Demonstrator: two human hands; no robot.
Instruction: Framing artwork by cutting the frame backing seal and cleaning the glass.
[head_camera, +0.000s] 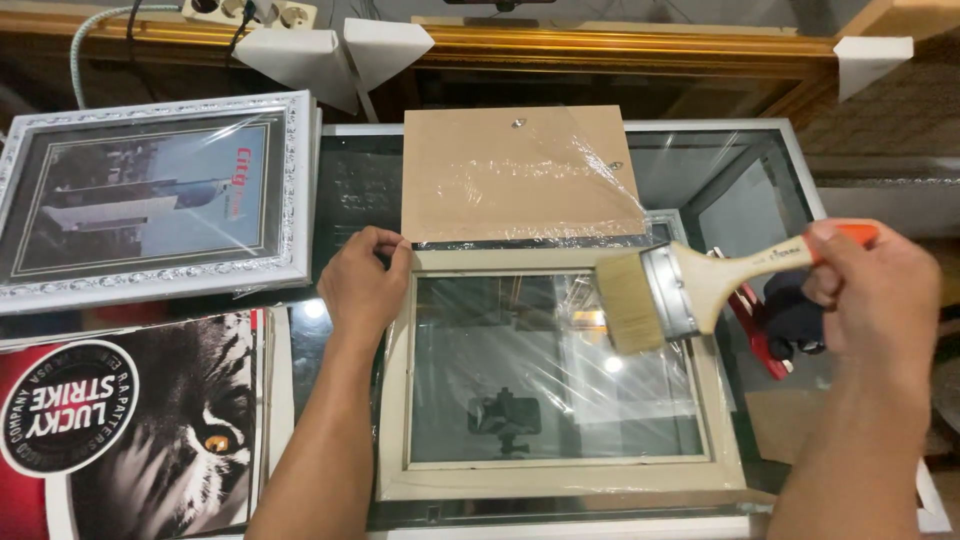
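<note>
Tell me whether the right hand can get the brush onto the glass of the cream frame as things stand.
Probably yes. The right hand holds the brush with its bristles already over the glass, which lies bare. The left hand only grips the cream frame at its top left corner, clear of the pane.

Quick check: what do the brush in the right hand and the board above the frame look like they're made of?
Brush: pale bristles, shiny metal band, light wooden-looking handle with an orange tip, held by the right hand. Board: flat matte brown, probably hardboard or fibreboard, under wrinkled clear film. The left hand grips the cream frame, seemingly painted wood.
</note>
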